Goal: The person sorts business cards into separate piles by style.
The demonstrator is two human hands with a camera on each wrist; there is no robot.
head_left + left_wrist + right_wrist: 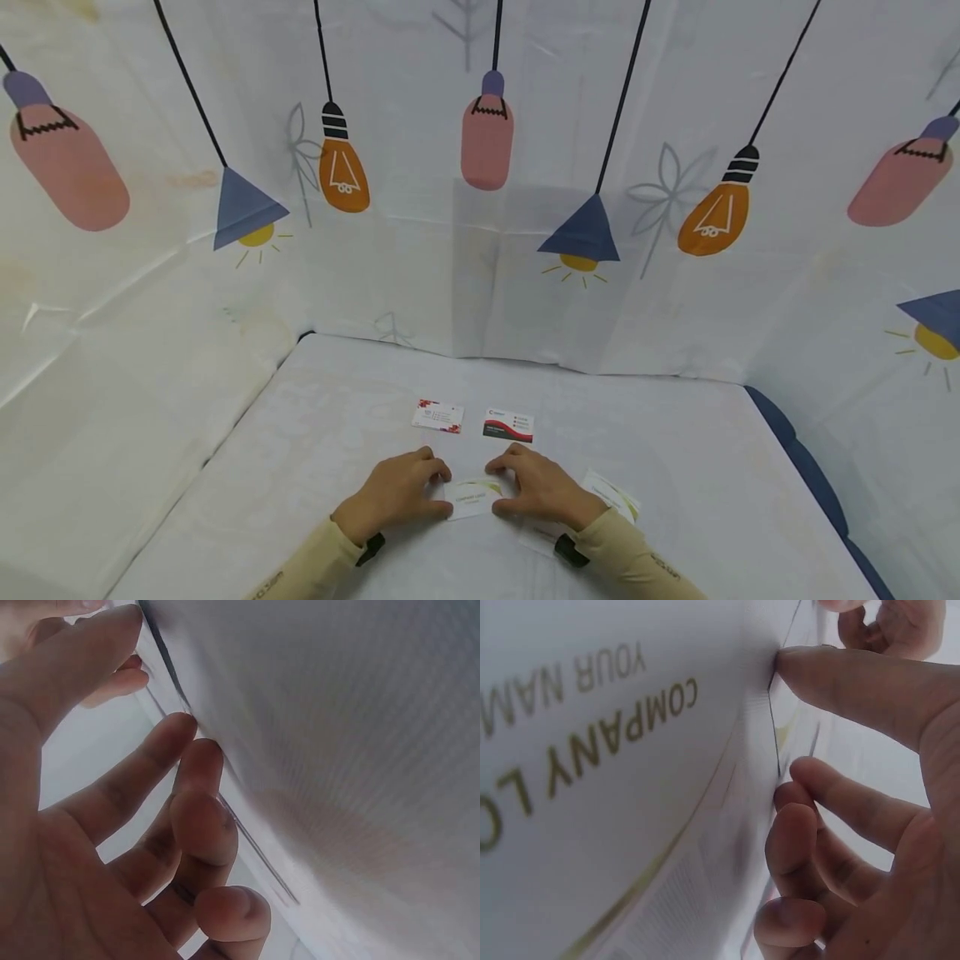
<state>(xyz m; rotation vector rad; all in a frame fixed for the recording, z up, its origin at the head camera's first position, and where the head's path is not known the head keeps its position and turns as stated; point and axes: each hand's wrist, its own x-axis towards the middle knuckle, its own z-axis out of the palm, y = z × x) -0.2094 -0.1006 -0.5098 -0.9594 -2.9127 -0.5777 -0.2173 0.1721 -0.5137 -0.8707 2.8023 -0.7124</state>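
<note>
A white business card (474,497) with gold lettering and a gold curve lies on the table between both hands. My left hand (401,492) holds its left end, thumb near the lower corner and index finger near the upper one. At the opposite end, my right hand (543,492) grips the card the same way. In the left wrist view, the left fingertips (180,727) sit right at the card's thin edge. The right wrist view has the right thumb (817,671) and index finger at its corners.
Beyond the hands lie a card with red flowers (437,417) and a red, white and black card (508,426). A similar gold-lettered card (613,493) lies beside the right wrist, and another pale card (534,540) is partly hidden under it. A printed curtain (405,275) surrounds the white table (690,467).
</note>
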